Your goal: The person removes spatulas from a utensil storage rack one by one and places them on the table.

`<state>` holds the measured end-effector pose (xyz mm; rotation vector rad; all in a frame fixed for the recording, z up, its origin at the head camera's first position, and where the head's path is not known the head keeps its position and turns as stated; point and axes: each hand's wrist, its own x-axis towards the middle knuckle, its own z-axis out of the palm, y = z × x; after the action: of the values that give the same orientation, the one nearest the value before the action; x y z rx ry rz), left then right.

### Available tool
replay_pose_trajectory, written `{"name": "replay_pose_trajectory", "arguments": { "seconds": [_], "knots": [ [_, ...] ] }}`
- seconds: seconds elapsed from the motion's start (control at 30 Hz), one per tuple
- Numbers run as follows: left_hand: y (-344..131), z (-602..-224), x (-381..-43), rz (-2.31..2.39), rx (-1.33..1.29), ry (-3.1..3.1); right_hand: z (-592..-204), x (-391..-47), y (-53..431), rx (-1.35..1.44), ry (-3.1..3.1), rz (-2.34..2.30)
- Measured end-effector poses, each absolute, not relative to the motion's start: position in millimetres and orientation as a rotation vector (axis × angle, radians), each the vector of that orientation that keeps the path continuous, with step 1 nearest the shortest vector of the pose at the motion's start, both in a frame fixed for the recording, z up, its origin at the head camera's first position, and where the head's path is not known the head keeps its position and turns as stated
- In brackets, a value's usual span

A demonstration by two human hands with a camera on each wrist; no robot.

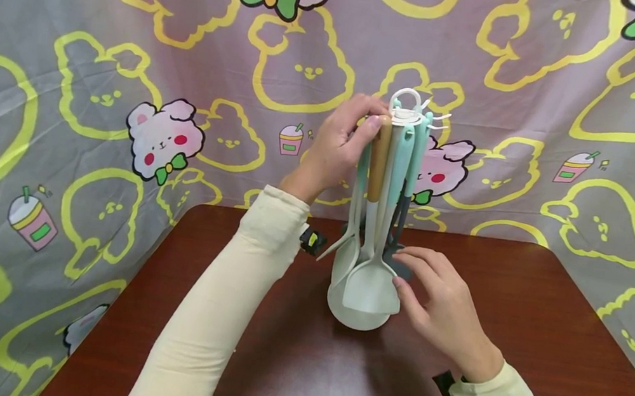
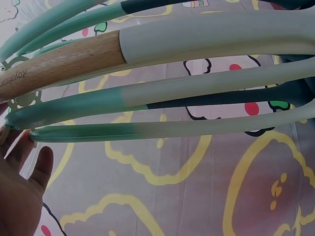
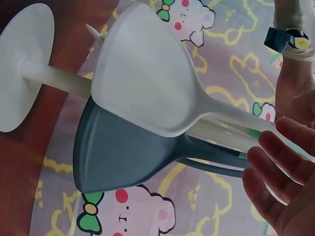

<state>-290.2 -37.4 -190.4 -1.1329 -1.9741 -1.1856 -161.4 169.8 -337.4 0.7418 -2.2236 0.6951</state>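
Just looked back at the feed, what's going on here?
A person's left hand pinches the top of a brown wooden utensil handle at an upright white utensil stand with a round base. Their right hand is beside a pale, flat spatula head, not gripping it. A dark blue-grey spatula hangs there too. The stand is on a reddish-brown table.

The white spatula (image 1: pixel 373 289) looks matt plastic, one handle (image 2: pixel 69 61) wooden, tabletop (image 1: pixel 300 375) glossy, backdrop (image 1: pixel 13 137) cloth.
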Motion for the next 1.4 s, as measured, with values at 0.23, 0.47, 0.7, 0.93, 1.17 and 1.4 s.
{"name": "replay_pose_trajectory", "arguments": {
  "seconds": [0.23,0.47,0.7,0.93,1.17,1.4],
  "knots": [
    [-37,-192,-288,-1.182,-1.125,-1.949,-336,-163,169,0.752,-2.220,0.700],
    [-34,-192,-288,-1.199,-1.116,-1.934,-329,-166,168,0.730,-2.188,0.723],
    [-30,-194,-292,-1.250,-1.127,-1.877,-323,-173,163,0.722,-2.111,0.770],
    [-30,-195,-293,-1.280,-1.113,-1.857,-316,-182,152,0.633,-2.071,0.814],
    [-29,-196,-292,-1.321,-1.080,-1.870,-312,-189,141,0.484,-2.042,0.815],
    [-28,-197,-290,-1.345,-1.067,-1.870,-308,-196,135,0.415,-2.037,0.866]
  ]
}}
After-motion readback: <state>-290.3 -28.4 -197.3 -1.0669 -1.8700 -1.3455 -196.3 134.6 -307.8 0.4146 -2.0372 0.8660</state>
